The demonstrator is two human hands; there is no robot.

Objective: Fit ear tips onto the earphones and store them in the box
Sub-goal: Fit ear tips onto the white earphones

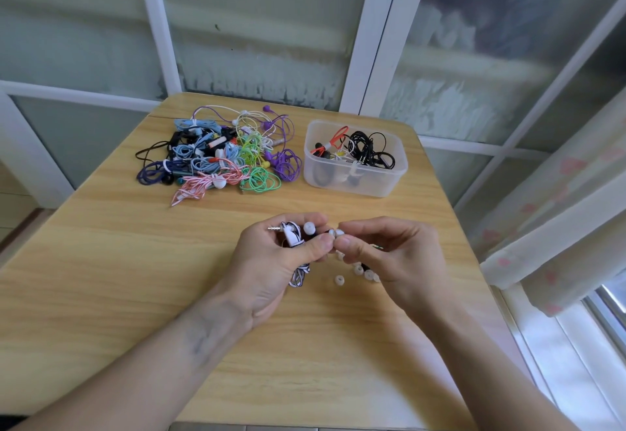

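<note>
A wooden table point(101, 261) seen from above, with a person's two bare hands meeting over its middle; the left hand point(271, 261) is curled around a bundled pair of earphones point(292, 237) with a black-and-white striped cord, its metal plug poking out to the left and one white-tipped earbud standing up between the fingers; the cord's loop hangs out below the palm. The right hand point(389, 254) pinches a small white ear tip point(335, 233) between thumb and forefinger, touching the second earbud held at the left thumb. Loose white ear tips point(339, 280) lie on the table just under the right hand, partly hidden by it. Beyond the hands, toward the far edge of the table, sits a clear plastic box point(355, 186) holding black, white and orange-tied earphones; left of the box lies a tangled pile of coloured earphones point(220, 156), purple, blue, green, pink and black. No writing or brand can be read anywhere.
</note>
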